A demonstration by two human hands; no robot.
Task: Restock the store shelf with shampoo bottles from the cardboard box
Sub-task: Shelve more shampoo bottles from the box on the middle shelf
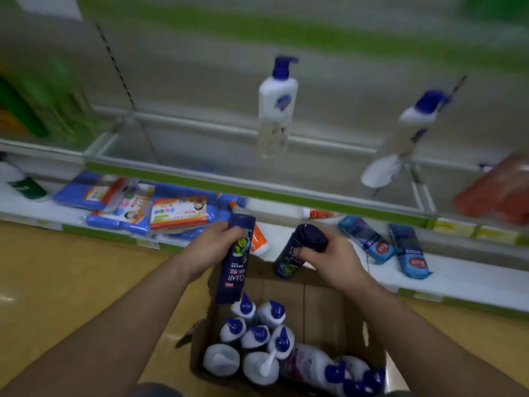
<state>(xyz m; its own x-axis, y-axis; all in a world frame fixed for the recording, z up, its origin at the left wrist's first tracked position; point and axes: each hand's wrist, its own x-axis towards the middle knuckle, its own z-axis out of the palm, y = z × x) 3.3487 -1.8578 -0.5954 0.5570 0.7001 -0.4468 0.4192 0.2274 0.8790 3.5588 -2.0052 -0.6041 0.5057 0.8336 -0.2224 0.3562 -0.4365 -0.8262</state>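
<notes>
The left hand (pixel 217 245) is wrapped round the upper part of a dark blue CLEAR shampoo bottle (pixel 233 265). The bottle stands nearly upright, and its label reads upside down from this view. Its lower end hangs just over the far left corner of the cardboard box (pixel 323 308).

At 3 o'clock from it, a short way off, the right hand (pixel 333 260) pinches a second shampoo bottle (pixel 294 253) of the same dark blue just below its cap. This bottle is tilted, with the cap towards 1 o'clock and the base towards 7 o'clock, above the box's far wall.

The box sits on the yellowish floor (pixel 71 282) at 6 o'clock in the frame. Inside it, white pump bottles (pixel 257 333) with blue tops stand packed together, and a few lie on their sides at its 5 o'clock corner.

The green-edged shelf (pixel 257 193) crosses the frame above the hands and carries two white pump-top bottles. One (pixel 276 110) is upright at 12 o'clock; the other (pixel 412 130) leans over at 2 o'clock. A red package (pixel 498 190) lies at 3 o'clock on that shelf.

The bottom shelf (pixel 458 282) holds stacked blue packs (pixel 177 210) at 10 o'clock from the hands. An orange tube (pixel 260 239) lies between the hands, and two blue packets (pixel 409 253) lie at 3 o'clock. The shelving is blurred, so the labels there cannot be read.
</notes>
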